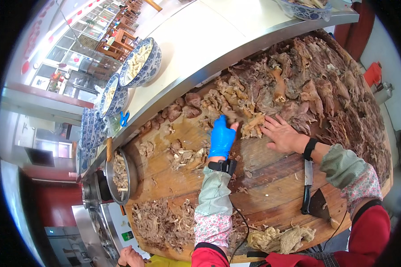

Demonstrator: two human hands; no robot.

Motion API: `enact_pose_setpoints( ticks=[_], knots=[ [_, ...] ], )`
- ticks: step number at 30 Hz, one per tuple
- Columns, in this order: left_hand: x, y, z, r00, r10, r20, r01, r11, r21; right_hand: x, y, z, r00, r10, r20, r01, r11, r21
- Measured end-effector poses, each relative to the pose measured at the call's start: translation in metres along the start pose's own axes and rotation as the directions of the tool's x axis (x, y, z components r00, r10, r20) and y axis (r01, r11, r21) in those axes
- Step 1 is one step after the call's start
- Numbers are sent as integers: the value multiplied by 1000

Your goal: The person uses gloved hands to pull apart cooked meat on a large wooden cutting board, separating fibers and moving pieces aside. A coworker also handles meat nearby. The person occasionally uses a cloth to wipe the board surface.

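My left hand (221, 137) wears a blue glove, with the thumb tip bare. Its fingers point into pieces of cooked meat, and a blurred brown piece (233, 115) lies at the fingertips; whether it is gripped is unclear. My right hand (282, 136) is bare, palm down with fingers apart. Its fingertips touch a pale, gristly piece of meat (253, 126). Both are over a large wooden cutting board (264, 187). A knife (307, 187) with a black handle lies below my right wrist, beside a dark, wide blade-like piece (319, 204).
Meat slabs (357, 133) cover the board's right side; shredded meat (163, 223) lies at lower left. A metal bowl (131, 180) of scraps stands left. Patterned bowls (156, 63) sit on a raised counter (200, 36). A crumpled cloth (280, 238) lies in front. Another person's hand (131, 257) shows below.
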State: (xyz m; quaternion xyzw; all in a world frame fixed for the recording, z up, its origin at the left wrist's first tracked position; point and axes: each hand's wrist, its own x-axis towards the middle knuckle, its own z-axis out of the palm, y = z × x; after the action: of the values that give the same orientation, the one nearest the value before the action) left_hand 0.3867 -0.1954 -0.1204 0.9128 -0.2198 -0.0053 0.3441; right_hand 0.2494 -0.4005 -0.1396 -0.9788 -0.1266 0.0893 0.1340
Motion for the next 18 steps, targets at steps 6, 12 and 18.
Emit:
enact_pose_setpoints(
  ticks=[6, 12, 18],
  knots=[
    [-4, -7, 21, 988, -133, 80, 141, 986, -95, -4, 4, -1, 999, 25, 43, -24, 1000, -15],
    [10, 7, 32, 989, -132, 71, 121, 982, 142, -4, 4, -2, 997, 45, 66, -45, 999, -6],
    [17, -10, 28, 973, -199, 113, 214, 967, -138, -2, 3, -1, 997, 36, 72, -35, 999, -20]
  ],
)
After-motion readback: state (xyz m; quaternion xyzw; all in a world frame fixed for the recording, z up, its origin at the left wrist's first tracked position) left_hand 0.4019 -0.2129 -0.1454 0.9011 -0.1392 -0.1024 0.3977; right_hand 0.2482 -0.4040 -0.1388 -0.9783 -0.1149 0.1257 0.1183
